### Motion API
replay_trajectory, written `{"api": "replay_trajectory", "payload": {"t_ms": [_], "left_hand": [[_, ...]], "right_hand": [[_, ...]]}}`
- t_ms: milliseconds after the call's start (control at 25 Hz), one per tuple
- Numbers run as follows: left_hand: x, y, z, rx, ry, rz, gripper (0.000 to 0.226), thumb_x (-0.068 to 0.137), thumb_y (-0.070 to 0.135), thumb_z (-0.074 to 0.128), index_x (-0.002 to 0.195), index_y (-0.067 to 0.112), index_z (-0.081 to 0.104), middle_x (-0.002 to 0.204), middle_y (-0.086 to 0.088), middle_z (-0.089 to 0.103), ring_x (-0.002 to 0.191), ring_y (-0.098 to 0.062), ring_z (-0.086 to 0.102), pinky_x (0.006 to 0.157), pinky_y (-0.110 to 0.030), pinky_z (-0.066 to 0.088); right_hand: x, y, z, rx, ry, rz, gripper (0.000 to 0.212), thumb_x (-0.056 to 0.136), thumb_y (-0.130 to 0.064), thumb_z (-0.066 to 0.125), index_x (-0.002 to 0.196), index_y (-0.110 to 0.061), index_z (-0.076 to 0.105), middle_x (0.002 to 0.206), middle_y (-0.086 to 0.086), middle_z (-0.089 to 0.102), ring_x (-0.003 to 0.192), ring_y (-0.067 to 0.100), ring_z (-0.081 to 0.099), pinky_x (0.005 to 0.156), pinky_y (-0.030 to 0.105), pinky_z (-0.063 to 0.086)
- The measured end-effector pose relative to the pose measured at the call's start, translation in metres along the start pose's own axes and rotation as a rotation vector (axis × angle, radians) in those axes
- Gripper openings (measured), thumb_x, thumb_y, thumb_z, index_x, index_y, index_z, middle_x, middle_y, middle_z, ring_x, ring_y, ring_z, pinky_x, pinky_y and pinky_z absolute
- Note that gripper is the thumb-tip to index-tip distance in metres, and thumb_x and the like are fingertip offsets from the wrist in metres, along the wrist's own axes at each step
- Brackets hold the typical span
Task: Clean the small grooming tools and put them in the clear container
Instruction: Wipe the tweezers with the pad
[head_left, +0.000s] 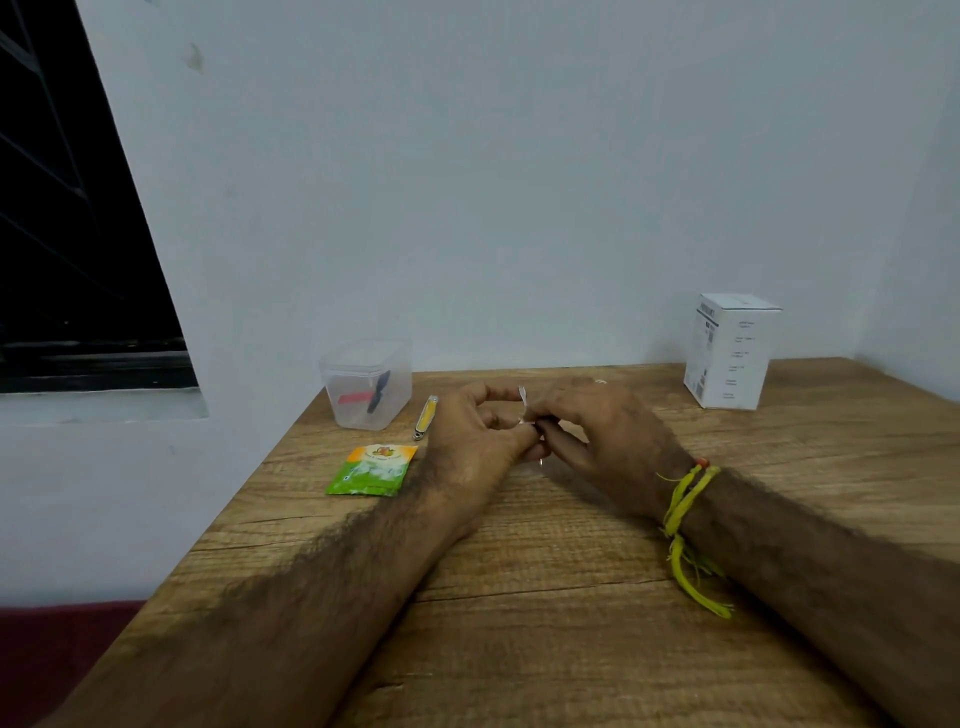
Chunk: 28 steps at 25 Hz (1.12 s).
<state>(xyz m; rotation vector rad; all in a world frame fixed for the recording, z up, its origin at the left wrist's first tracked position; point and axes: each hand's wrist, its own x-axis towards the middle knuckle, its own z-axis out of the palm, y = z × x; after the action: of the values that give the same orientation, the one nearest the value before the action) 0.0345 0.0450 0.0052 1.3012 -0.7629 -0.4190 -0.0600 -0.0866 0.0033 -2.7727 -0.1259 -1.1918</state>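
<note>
From the head camera I look down at a wooden bench (571, 597) set against a pale wall. My two hands meet near the middle of it. The left hand (478, 441) and the right hand (597, 436) each have a grip pinched on a small white wipe (523, 402), with a thin metal tool (542, 462) mostly hidden between the fingers; I cannot tell what kind it is. A yellow thread (685, 514) is tied round my right wrist. Just left of the left hand lies a yellow nail clipper (426, 417). Beyond it stands the clear container (366, 384), open, holding a black tool and a red one. A green and orange sachet (371, 470) lies nearer me. A white box (730, 351) stands far right.
</note>
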Motion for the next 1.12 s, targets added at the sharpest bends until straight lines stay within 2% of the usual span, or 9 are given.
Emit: {"api": "replay_trajectory", "payload": {"t_ms": [120, 280, 360, 600, 800, 960, 1120], "left_hand": [[-0.001, 0.006, 0.000, -0.068, 0.030, -0.052, 0.012, 0.091, -0.002, 0.065, 0.103, -0.003, 0.066, 0.081, -0.016, 0.076, 0.074, -0.027, 0.076, 0.070, -0.036, 0.064], [0.003, 0.008, -0.004, -0.113, 0.073, -0.128, 0.023, 0.100, 0.021, 0.062, 0.100, -0.002, 0.067, 0.073, -0.013, 0.074, 0.061, -0.024, 0.074, 0.057, -0.029, 0.061], [0.001, 0.007, -0.005, -0.063, 0.075, -0.108, 0.020, 0.098, 0.018, 0.066, 0.102, -0.001, 0.063, 0.071, -0.010, 0.074, 0.058, -0.022, 0.073, 0.054, -0.026, 0.060], [0.005, 0.006, -0.009, 0.034, 0.088, -0.104, 0.021, 0.098, 0.018, 0.065, 0.109, 0.001, 0.058, 0.084, -0.019, 0.074, 0.054, -0.020, 0.071, 0.049, -0.028, 0.059], [0.005, 0.006, -0.008, 0.007, 0.108, -0.081, 0.020, 0.096, 0.013, 0.068, 0.105, -0.003, 0.060, 0.080, -0.018, 0.072, 0.052, -0.021, 0.070, 0.049, -0.027, 0.059], [0.005, 0.005, -0.007, 0.006, 0.111, -0.064, 0.016, 0.094, 0.011, 0.069, 0.100, -0.003, 0.061, 0.079, -0.017, 0.071, 0.052, -0.021, 0.070, 0.051, -0.029, 0.060], [0.006, 0.004, -0.008, 0.004, 0.124, -0.058, 0.014, 0.094, 0.010, 0.070, 0.098, -0.001, 0.062, 0.080, -0.020, 0.072, 0.053, -0.021, 0.071, 0.050, -0.028, 0.060]], "right_hand": [[0.001, -0.001, -0.001, 0.011, 0.007, 0.013, 0.024, 0.094, -0.024, 0.052, 0.101, -0.014, 0.073, 0.096, -0.002, 0.073, 0.087, 0.018, 0.066, 0.076, 0.042, 0.053], [0.001, -0.005, 0.000, 0.048, 0.014, -0.038, 0.015, 0.089, -0.010, 0.064, 0.100, -0.013, 0.074, 0.096, -0.003, 0.074, 0.086, 0.014, 0.067, 0.075, 0.038, 0.055], [0.001, -0.005, -0.002, 0.057, 0.015, -0.072, 0.017, 0.087, -0.008, 0.065, 0.101, -0.012, 0.074, 0.098, -0.003, 0.075, 0.087, 0.013, 0.068, 0.077, 0.034, 0.055], [0.001, -0.007, 0.000, -0.033, 0.002, -0.054, 0.020, 0.086, -0.015, 0.060, 0.101, -0.018, 0.074, 0.094, -0.005, 0.074, 0.084, 0.018, 0.068, 0.070, 0.041, 0.055], [0.000, -0.003, -0.003, -0.052, 0.004, -0.023, 0.020, 0.088, -0.022, 0.058, 0.102, -0.022, 0.074, 0.096, -0.009, 0.075, 0.085, 0.017, 0.069, 0.071, 0.042, 0.055], [-0.001, -0.005, -0.004, -0.050, 0.012, -0.071, 0.018, 0.087, -0.019, 0.063, 0.102, -0.020, 0.074, 0.096, -0.008, 0.075, 0.083, 0.018, 0.070, 0.068, 0.040, 0.055], [0.000, -0.005, -0.002, -0.089, -0.003, -0.031, 0.021, 0.088, -0.025, 0.058, 0.103, -0.025, 0.072, 0.096, -0.009, 0.074, 0.084, 0.019, 0.069, 0.068, 0.041, 0.054]]}}
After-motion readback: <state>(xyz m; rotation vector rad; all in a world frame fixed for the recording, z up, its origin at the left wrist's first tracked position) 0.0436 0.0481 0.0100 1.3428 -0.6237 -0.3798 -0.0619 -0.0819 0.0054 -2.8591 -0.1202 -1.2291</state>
